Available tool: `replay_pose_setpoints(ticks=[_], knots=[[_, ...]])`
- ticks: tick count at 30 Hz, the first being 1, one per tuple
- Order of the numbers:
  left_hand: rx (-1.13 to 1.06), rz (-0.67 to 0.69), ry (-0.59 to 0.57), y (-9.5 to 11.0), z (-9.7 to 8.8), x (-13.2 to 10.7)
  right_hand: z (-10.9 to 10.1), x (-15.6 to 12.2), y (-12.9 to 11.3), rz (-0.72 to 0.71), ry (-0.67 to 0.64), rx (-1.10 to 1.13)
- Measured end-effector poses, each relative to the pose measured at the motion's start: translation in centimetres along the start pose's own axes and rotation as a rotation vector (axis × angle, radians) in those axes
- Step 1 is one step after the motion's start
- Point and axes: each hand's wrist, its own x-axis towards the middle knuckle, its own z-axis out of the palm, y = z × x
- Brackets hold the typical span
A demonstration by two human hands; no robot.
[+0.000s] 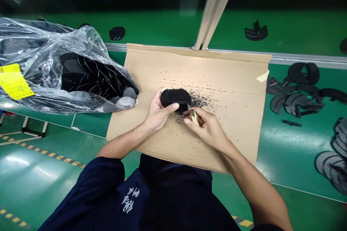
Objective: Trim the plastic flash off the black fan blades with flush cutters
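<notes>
My left hand (158, 113) grips a black rounded plastic part (175, 98) by its left end, with the thumb along its lower edge. A small pair of cutting pliers (194, 116) with pale handles is in my right hand (207, 126), fingers closed around it. The jaws meet the right end of the black part; whether they bite on it I cannot tell. Beneath both hands, many tiny black clippings (202, 100) lie scattered over a brown cardboard sheet (151, 63).
At left lies a clear plastic bag (89, 43) full of black discs, with a yellow label (15, 81). Curved black pieces (295, 103) and stacked discs (332, 168) rest on the green table at right. A metal post (217, 7) rises behind the cardboard.
</notes>
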Motion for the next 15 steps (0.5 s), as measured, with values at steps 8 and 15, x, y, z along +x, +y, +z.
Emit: replay_pose_setpoints(ticks=[8, 15], knots=[[0.011, 0.028, 0.003, -0.2, 0.3, -0.3, 0.3, 0.1, 0.0, 0.035, 0.005, 0.032], [0.213, 0.188, 0.066, 1.6, -1.6, 3.7, -1.7, 0.0, -0.3, 0.049, 0.094, 0.101]])
